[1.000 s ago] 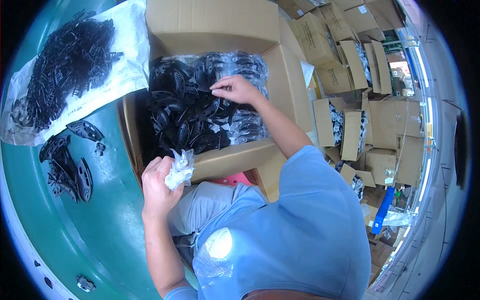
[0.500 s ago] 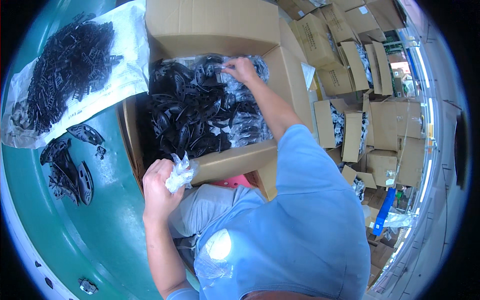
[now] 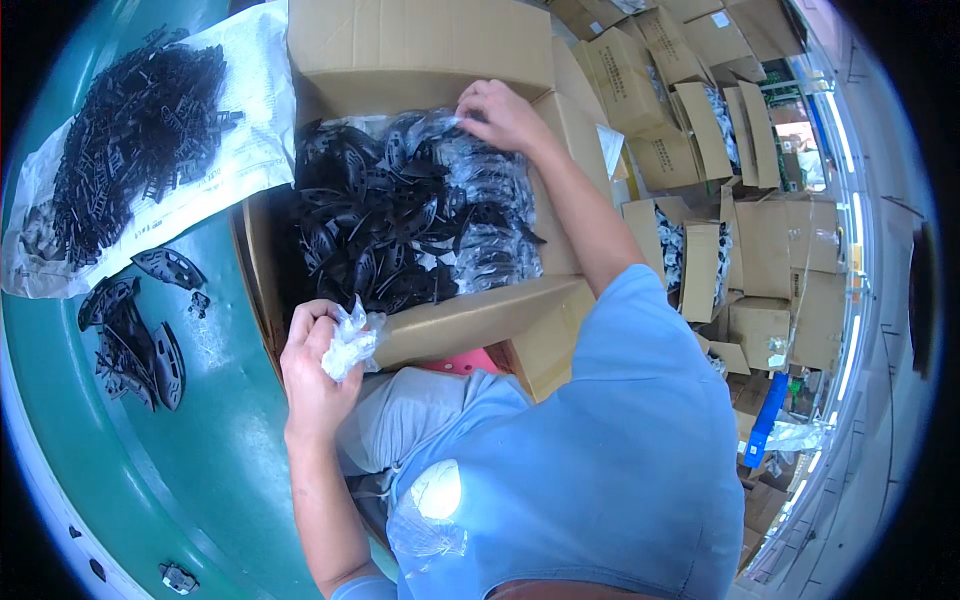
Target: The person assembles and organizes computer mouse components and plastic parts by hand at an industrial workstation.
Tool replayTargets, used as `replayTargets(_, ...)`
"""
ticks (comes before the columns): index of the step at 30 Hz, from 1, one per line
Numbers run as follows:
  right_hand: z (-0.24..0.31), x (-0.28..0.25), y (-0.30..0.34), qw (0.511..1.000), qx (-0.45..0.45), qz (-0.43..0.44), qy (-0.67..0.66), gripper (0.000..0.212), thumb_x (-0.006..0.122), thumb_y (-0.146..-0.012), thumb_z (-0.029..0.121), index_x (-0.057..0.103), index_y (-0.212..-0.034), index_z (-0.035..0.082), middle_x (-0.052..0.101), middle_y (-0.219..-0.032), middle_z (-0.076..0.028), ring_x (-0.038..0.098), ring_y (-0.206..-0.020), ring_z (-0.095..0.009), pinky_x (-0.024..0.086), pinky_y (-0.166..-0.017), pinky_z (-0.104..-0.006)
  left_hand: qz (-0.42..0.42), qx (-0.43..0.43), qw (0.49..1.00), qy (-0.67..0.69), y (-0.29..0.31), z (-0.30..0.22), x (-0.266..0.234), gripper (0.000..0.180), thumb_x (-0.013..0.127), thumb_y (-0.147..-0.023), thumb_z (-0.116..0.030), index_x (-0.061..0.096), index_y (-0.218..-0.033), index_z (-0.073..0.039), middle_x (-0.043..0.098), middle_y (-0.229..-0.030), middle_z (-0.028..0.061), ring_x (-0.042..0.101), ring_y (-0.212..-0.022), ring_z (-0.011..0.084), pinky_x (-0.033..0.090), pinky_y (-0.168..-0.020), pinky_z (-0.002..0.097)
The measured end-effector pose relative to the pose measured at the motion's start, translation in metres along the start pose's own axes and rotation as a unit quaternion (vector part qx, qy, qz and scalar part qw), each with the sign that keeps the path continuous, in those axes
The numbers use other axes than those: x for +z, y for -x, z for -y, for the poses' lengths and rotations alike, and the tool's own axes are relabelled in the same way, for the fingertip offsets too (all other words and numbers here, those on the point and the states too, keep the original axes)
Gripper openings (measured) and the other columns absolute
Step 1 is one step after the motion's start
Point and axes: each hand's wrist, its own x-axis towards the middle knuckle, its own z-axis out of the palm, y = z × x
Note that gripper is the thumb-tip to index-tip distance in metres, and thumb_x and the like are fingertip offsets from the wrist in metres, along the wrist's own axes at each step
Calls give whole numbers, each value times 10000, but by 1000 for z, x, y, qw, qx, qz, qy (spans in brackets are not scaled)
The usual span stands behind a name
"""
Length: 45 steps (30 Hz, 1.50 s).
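Note:
A crumpled clear plastic bag is bunched in my left hand, which is closed round it at the near left corner of an open cardboard box. Over the box's far right part, my right hand has its thumb and fingers pinched on the edge of a clear plastic bag. Below that hand runs a row of black parts wrapped in clear plastic. Loose curved black plastic parts lie heaped in the left and middle of the box.
At left on the green table, a white sack bears a pile of small black plastic parts. Several curved black pieces lie nearer me. Stacked cartons stand to the right, some with bagged parts inside.
My right hand has moved a little to the right and away from me, uncovering more of the wrapped row. The left hand has barely shifted and still holds the crumpled bag.

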Motion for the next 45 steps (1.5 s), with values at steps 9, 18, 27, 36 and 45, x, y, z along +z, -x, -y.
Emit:
replayTargets(9, 30, -61, -5, 992, -3, 35, -125, 168, 757, -890, 195, 756, -991, 61, 735, -835, -84, 689, -744, -232, 538, -677, -343, 32, -33, 999, 23, 1, 0, 0, 196, 661, -732, 33, 659, -927, 21, 707, -1082, 184, 702, -963, 374, 541, -864, 399)
replayTargets(18, 70, -74, -12, 992, -39, 42, -113, 123, 746, -884, 174, 750, -957, 75, 719, -875, -92, 692, -777, -259, 550, -694, -363, 24, 2, 1000, 7, 1, 3, 2, 166, 732, -768, -4, 660, -916, 14, 714, -1024, 170, 701, -878, 356, 547, -806, 388)
replayTargets(27, 248, -23, 16, 831, -233, 151, -482, 149, 729, -862, 162, 722, -954, 45, 687, -864, -135, 674, -845, -336, 553, -770, -419, 22, 28, 999, 0, 3, 14, 12, 236, 795, -840, -97, 638, -989, -4, 613, -753, 111, 597, -656, 310, 498, -661, 365)
replayTargets(36, 5, 89, -10, 972, 220, -85, -5, 321, 769, -852, 391, 803, -1024, 123, 770, -990, -140, 733, -935, -342, 583, -869, -443, -33, 46, 996, -64, -6, -4, -1, 166, 731, -833, -50, 667, -941, 59, 632, -1132, 201, 584, -968, 341, 487, -844, 427)
replayTargets(45, 1, 108, -10, 932, 359, -7, -51, 279, 784, -820, 352, 811, -1023, 162, 774, -980, -129, 748, -945, -301, 589, -846, -423, -30, 51, 998, 19, -5, 5, -3, 165, 739, -802, 9, 577, -776, 17, 665, -837, 169, 648, -739, 333, 516, -671, 403)
